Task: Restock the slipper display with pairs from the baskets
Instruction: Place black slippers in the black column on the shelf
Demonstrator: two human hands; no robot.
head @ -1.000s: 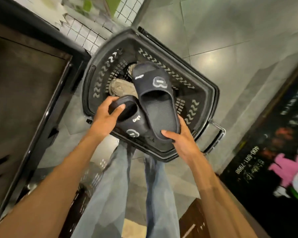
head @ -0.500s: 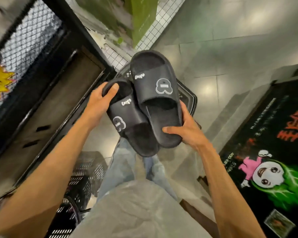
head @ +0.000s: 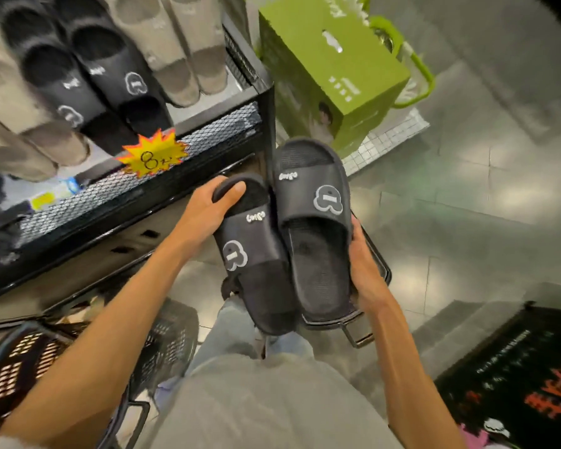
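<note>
Left hand grips the toe end of one black rubber slipper with a white badge. Right hand clasps the side of the matching black slipper. Both are held in the air just beside the black mesh-fronted display shelf, which carries black and beige slippers. Glossy grey tiled floor below. A green carton stands at the shelf end.

Left hand: fingers hidden under the left slipper.
Right hand: fingers hidden under the right slipper.
Black basket: behind the pair; only its rim shows, 4 o'clock.
Shelved slippers: 11 o'clock, blurred, cut by top and left edges.
Side basket: 8 o'clock, blurred, cut by left edge.
Floor mat: 5 o'clock, cropped; small print illegible.
</note>
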